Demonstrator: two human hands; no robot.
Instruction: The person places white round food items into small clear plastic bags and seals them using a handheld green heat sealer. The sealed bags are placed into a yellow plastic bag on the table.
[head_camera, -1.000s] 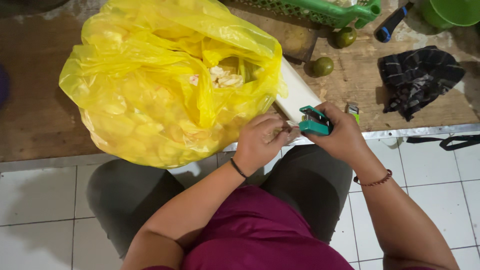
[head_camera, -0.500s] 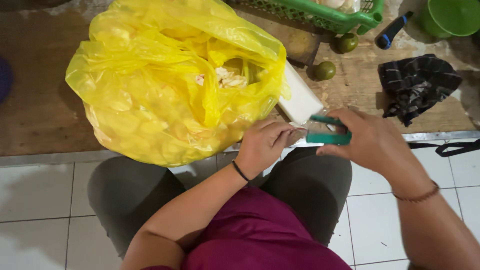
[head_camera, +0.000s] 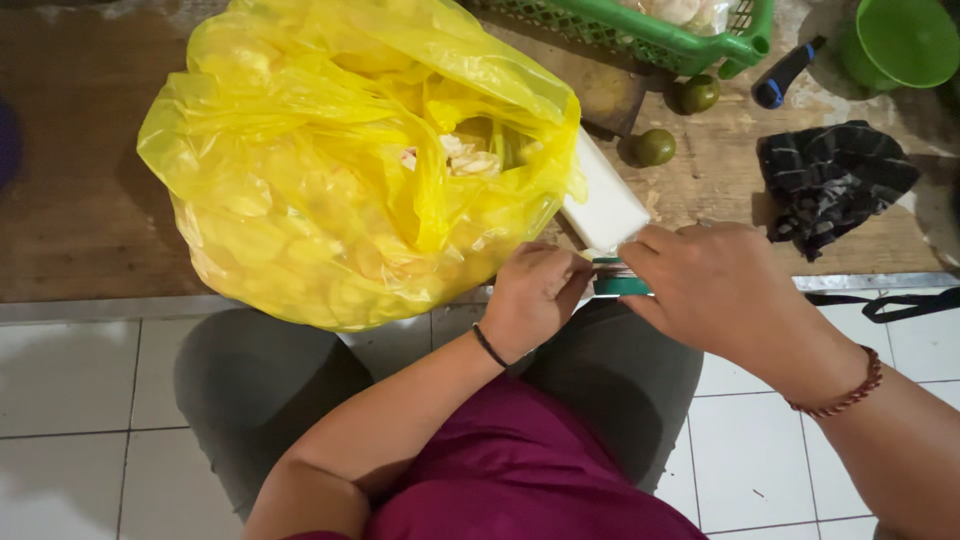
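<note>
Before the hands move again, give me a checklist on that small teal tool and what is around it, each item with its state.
1. Right hand grips the teal tool: ok, fingers wrap over it.
2. Left hand steadies the tool's near end: ok, fingertips meet it.
3. What sits inside the tool: cannot tell, the hands hide it.
4. White block lies clear of the hands: not ok, its near corner touches the tool area.
5. Yellow bag stable on the wooden board: ok, resting, mouth open.
6. Two green limes out of the way: ok, beyond the block.
</note>
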